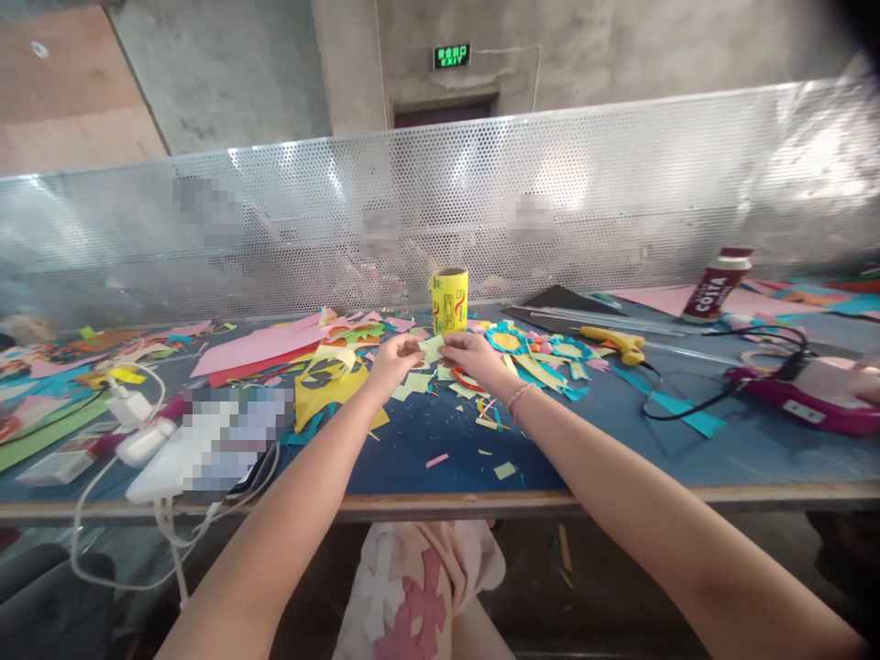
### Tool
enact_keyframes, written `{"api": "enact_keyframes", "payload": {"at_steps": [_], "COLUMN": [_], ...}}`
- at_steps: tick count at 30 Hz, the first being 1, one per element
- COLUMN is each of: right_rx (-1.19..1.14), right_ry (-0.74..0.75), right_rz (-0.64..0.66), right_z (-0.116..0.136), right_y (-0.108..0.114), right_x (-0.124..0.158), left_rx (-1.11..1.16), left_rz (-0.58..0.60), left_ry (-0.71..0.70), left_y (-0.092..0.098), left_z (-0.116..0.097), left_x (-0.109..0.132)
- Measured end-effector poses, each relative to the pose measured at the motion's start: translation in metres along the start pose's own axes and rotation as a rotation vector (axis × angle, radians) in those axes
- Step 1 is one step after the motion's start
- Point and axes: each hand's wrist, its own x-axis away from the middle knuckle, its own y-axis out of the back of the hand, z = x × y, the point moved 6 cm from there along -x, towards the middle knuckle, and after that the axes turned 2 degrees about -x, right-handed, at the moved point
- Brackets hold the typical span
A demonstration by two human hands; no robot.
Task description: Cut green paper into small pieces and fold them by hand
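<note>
Between my two hands is a small piece of pale green paper (432, 349), pinched from either side. My left hand (397, 362) has its fingers closed on the left edge. On the opposite edge, my right hand (477, 357) grips with thumb and fingertips. Right behind the paper stands a yellow printed cardboard tube (450, 301), upright with its open end up. Loose pale green paper pieces (412, 385) lie under my hands. Yellow paper with cut-out holes (328, 396) is left of my left hand. Blue and yellow paper flowers (507, 339) lie beside my right hand.
Pink paper sheets (265, 348) lie at left. A white power bank (155, 467) and cables sit near the front edge. Rightward are a yellow glue gun (615, 342), a tilted-looking dark red bottle (719, 284) and a magenta power strip (790, 399). A perforated metal screen (440, 202) stands behind.
</note>
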Motion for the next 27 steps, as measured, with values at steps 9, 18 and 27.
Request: {"api": "enact_keyframes", "payload": {"at_steps": [9,18,27], "right_rx": [-0.171,-0.104,0.067], "right_ry": [-0.017,0.044,0.141], "right_rz": [0.03,0.016,-0.044], "right_z": [-0.0064,-0.001,-0.0012], "right_y": [-0.0017,-0.0027,-0.0035], "right_x": [-0.0037,-0.0005,-0.004], "left_rx": [0.213,0.246,0.203], "left_rz": [-0.073,-0.114,-0.104], "left_ry": [0.112,0.132,0.192], "left_y": [0.0062,0.0088,0.0043], "left_z": [0.0073,0.0077,0.0076], "left_x": [-0.0013,0.0,0.0029]}}
